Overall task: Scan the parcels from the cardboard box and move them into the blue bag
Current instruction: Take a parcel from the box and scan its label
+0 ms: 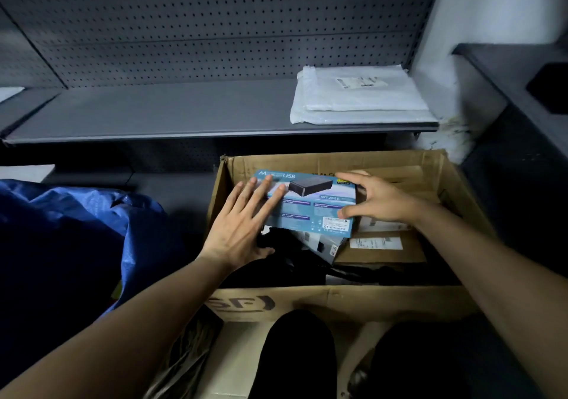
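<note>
Two knees (295, 355) in black, side by side, right at the bottom. Just past them, one box (338, 303) of brown card, open on top.

Inside, on top of the pile, one blue parcel (310, 205), tipped a little. Two hands on it.

Left hand (242, 223) flat on the left end. Presses down with four fingers, straight and spread. Thumb low, below the near edge.

Right hand (378, 197) at the right end, curled. Pinches the blue parcel, fingers over the far edge, thumb on the near side.

Under the blue parcel, more things in the box. One brown parcel (381, 248) with one white label. One small dark pack (322, 246) just beside it, partly hidden.

Left of the box, just beside it, one bag (76, 229), blue and crumpled. Too dark to tell what is in it.

Farther back, one grey shelf (153, 112). On its right end, two white packets (359, 94), one on top of the other, with one label on the top one. Behind the shelf, one grey wall (215, 29) full of little holes.
</note>
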{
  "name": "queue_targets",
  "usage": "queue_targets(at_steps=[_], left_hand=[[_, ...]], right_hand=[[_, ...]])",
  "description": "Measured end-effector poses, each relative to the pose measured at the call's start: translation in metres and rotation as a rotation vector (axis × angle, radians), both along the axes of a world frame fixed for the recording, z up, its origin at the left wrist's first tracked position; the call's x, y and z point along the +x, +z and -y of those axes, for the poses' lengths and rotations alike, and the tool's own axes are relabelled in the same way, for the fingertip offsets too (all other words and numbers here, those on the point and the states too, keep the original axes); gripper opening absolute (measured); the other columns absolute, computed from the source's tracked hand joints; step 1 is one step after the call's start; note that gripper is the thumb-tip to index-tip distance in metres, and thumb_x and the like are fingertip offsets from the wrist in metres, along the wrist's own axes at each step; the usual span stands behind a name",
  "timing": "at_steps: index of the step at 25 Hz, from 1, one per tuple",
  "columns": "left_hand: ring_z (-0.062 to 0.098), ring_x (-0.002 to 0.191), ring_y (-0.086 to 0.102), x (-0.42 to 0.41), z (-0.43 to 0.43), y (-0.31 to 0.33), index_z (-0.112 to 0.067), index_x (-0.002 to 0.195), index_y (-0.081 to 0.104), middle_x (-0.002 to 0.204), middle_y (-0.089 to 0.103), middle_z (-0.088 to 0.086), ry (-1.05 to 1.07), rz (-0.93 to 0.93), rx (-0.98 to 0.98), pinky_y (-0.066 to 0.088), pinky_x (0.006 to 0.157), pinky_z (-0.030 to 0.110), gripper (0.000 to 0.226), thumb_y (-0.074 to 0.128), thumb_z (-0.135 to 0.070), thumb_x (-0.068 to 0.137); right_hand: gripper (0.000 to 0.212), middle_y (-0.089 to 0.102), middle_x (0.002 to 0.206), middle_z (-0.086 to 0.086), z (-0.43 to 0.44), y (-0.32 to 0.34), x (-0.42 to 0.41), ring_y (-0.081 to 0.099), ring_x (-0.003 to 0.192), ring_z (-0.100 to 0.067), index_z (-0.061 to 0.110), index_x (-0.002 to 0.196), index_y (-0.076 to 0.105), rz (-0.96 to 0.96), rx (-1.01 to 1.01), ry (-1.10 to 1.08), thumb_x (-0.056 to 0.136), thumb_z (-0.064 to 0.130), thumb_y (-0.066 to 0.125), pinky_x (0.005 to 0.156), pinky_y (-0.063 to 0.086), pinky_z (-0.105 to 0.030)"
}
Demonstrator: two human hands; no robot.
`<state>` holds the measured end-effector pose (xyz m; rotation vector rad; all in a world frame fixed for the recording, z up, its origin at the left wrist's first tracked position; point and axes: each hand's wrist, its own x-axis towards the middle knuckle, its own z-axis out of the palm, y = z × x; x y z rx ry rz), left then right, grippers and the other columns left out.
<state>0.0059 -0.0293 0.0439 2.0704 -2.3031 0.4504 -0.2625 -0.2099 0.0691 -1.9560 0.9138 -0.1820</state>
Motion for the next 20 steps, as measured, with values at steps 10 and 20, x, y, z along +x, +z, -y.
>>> queue_targets(at_steps=[10, 20], left_hand=[[0.038, 0.147, 0.027, -0.016, 0.01, 0.044, -0.017, 0.16, 0.013, 0.159, 0.03, 0.016, 0.028, 0.033, -0.119, 0.021, 0.122, 0.048, 0.105, 0.076, -0.021, 0.076], [0.03, 0.148, 0.026, -0.023, 0.007, 0.062, -0.013, 0.157, 0.023, 0.156, 0.035, 0.01, 0.027, -0.113, -0.055, 0.01, 0.125, 0.043, 0.1, 0.076, -0.04, 0.077]], right_hand=[[0.091, 0.037, 0.151, 0.014, -0.017, 0.044, -0.026, 0.034, 0.143, -0.009, 0.044, 0.153, 0.029, -0.073, -0.19, -0.016, 0.078, 0.048, 0.08, 0.115, 0.027, -0.026], [0.102, 0.021, 0.165, -0.006, -0.064, 0.041, -0.026, 0.014, 0.153, -0.018, 0.015, 0.16, 0.015, -0.158, -1.187, 0.087, 0.084, 0.057, 0.067, 0.125, 0.013, -0.044]])
